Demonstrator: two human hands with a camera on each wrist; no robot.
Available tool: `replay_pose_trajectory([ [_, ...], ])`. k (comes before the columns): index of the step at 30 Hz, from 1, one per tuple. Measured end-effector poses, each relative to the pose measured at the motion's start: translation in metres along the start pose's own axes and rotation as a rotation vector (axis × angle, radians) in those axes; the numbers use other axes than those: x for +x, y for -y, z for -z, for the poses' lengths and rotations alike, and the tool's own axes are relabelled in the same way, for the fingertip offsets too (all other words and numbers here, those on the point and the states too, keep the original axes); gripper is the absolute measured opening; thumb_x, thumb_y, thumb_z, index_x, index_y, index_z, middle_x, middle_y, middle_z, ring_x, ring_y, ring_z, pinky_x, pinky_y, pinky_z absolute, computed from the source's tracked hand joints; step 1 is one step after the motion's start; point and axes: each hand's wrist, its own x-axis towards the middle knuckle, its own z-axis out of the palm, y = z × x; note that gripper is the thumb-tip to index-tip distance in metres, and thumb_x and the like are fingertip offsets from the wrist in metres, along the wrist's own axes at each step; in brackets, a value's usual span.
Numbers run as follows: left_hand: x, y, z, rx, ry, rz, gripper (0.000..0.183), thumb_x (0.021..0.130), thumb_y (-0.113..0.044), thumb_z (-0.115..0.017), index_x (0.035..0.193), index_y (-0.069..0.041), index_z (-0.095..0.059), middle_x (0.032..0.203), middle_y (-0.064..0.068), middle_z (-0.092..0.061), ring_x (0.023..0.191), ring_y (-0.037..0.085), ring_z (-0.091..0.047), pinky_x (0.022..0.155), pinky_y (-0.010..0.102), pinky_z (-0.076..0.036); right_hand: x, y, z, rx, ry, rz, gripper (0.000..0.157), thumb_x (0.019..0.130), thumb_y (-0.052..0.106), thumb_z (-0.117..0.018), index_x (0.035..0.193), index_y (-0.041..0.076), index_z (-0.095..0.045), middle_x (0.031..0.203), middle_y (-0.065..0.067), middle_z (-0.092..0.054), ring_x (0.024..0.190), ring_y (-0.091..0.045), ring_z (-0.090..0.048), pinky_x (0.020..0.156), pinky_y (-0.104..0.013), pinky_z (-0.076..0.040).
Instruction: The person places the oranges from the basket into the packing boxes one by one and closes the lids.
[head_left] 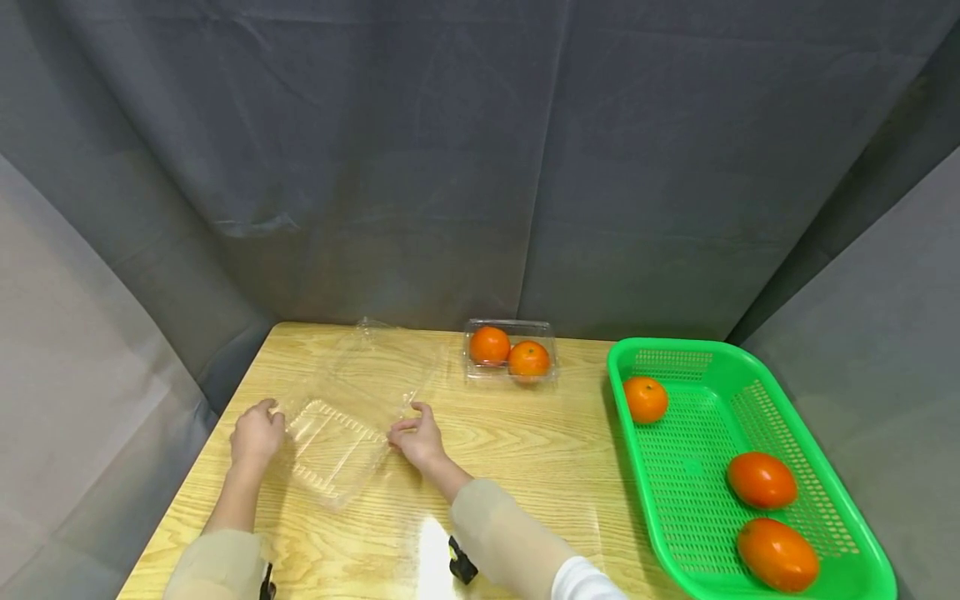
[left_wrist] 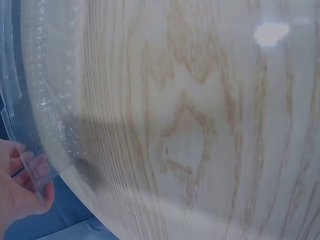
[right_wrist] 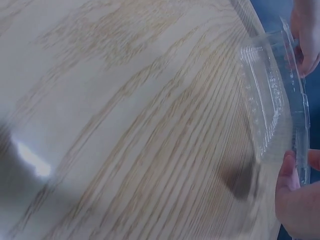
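An unfolded clear plastic clamshell box [head_left: 333, 450] is held between the two hands on the left part of the table. My left hand [head_left: 257, 433] grips its left edge; in the left wrist view, that hand's [left_wrist: 30, 182] thumb and fingers pinch the clear rim. At the right edge, by the fold, my right hand [head_left: 420, 440] pinches the plastic. Seen from the right wrist, the box [right_wrist: 272, 95] is tilted, its ribbed base above the wood, with the right hand [right_wrist: 300, 200] at its near end. No fruit lies in this box.
Behind and right of the hands stands a second clear box [head_left: 472, 372] with two oranges [head_left: 528, 359]. A green basket [head_left: 637, 467] at the right holds three orange fruits [head_left: 762, 481]. Grey curtains [head_left: 420, 167] hang behind the wooden table [head_left: 525, 467].
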Motion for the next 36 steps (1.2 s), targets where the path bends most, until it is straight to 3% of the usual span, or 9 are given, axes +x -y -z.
replay_pose_trajectory([
  [9,-0.005,-0.005,0.000,-0.070,0.038,0.005,0.042,0.094,-0.014,-0.030,0.125,0.012,-0.043,0.105,0.033,-0.056,0.079,0.037,-0.060,0.063,0.042,-0.047,0.001,0.000,0.012,0.003,0.019,0.032,0.065,0.081,-0.005,-0.060,0.136,-0.001,-0.026,0.105,-0.021,-0.058,0.084,-0.034,-0.064,0.076,-0.039,-0.052],
  [15,-0.010,-0.011,0.000,-0.088,0.046,-0.002,0.041,0.096,-0.015,-0.031,0.122,0.014,-0.044,0.095,0.031,-0.059,0.057,0.022,-0.057,0.049,0.032,-0.043,0.001,-0.002,0.020,0.040,0.026,0.044,0.066,0.080,-0.007,-0.060,0.136,-0.001,-0.026,0.116,-0.024,-0.053,0.086,-0.037,-0.062,0.076,-0.039,-0.052],
  [23,-0.018,-0.017,-0.001,-0.109,0.064,-0.021,0.039,0.095,-0.013,-0.034,0.119,0.015,-0.046,0.090,0.027,-0.059,0.060,0.023,-0.056,0.049,0.031,-0.043,0.002,-0.002,0.033,0.024,0.051,0.043,0.068,0.080,-0.008,-0.058,0.138,0.002,-0.024,0.132,-0.020,-0.043,0.085,-0.032,-0.062,0.077,-0.037,-0.052],
  [32,-0.024,-0.025,-0.004,-0.143,0.096,-0.017,0.033,0.094,-0.011,-0.038,0.114,0.012,-0.050,0.087,0.025,-0.060,0.059,0.020,-0.054,0.049,0.031,-0.042,0.001,0.002,0.052,0.032,0.114,0.076,0.069,0.080,-0.010,-0.054,0.139,0.000,-0.019,0.136,-0.021,-0.040,0.097,-0.044,-0.056,0.079,-0.038,-0.051],
  [36,-0.026,-0.029,-0.006,-0.161,0.110,-0.006,0.033,0.093,-0.011,-0.039,0.113,0.012,-0.051,0.090,0.025,-0.060,0.062,0.022,-0.056,0.051,0.032,-0.043,-0.007,0.015,0.060,-0.030,0.144,0.106,0.069,0.080,-0.012,-0.053,0.139,-0.001,-0.019,0.135,-0.024,-0.040,0.081,-0.034,-0.059,0.062,-0.024,-0.049],
])
